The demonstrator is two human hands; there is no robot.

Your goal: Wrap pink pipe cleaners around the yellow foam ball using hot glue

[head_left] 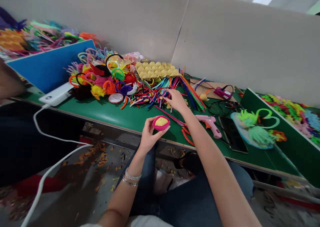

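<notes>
My left hand (pixel 149 137) is closed on a small cup wrapped in pink pipe cleaner (pixel 161 127), with a yellow egg-carton piece (pixel 161 121) showing inside its rim. It is held at the table's front edge. Farther back, my right hand (pixel 177 100) reaches over a heap of loose coloured pipe cleaners (pixel 160 87). Its thumb and index finger are apart near the stems, and I see nothing held between them. Under my right forearm lie orange-handled scissors or pliers (pixel 186 133). Just right of that arm is a pink glue gun (pixel 211 124).
A yellow egg carton (pixel 157 70) rests behind the stems. Pipe-cleaner figures (pixel 105 78) crowd the left, beside a white power strip (pixel 58 94) and a blue divider (pixel 52 63). At right are a phone (pixel 232 133), a green swan-like figure (pixel 260 130) and a green divider (pixel 277 130).
</notes>
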